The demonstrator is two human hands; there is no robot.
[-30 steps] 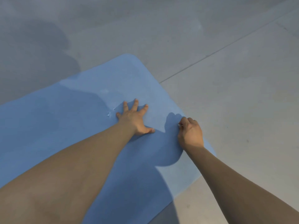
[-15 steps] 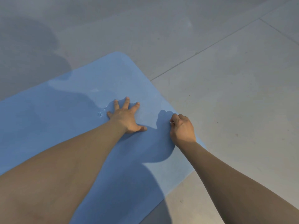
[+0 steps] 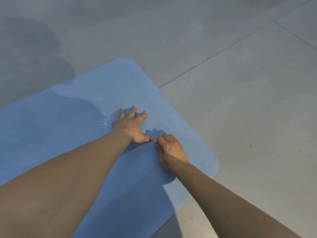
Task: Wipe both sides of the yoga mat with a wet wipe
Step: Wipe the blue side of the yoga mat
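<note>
A blue yoga mat [image 3: 72,127] lies flat on the floor, its rounded end toward the right. My left hand [image 3: 131,125] presses flat on the mat with fingers spread. Small wet glints show on the mat just left of that hand. My right hand [image 3: 171,148] rests on the mat with fingers curled round a wet wipe [image 3: 156,143]; only a small white edge of the wipe shows at the fingertips. The right hand sits close to the left thumb, well inside the mat's right edge.
Grey tiled floor [image 3: 248,100] surrounds the mat, with grout lines running across at the right. Dark shadows fall on the floor at the upper left and across the mat beneath my arms.
My right hand has slid left across the mat from near its right edge to beside my left thumb. My left hand stays pressed flat in place.
</note>
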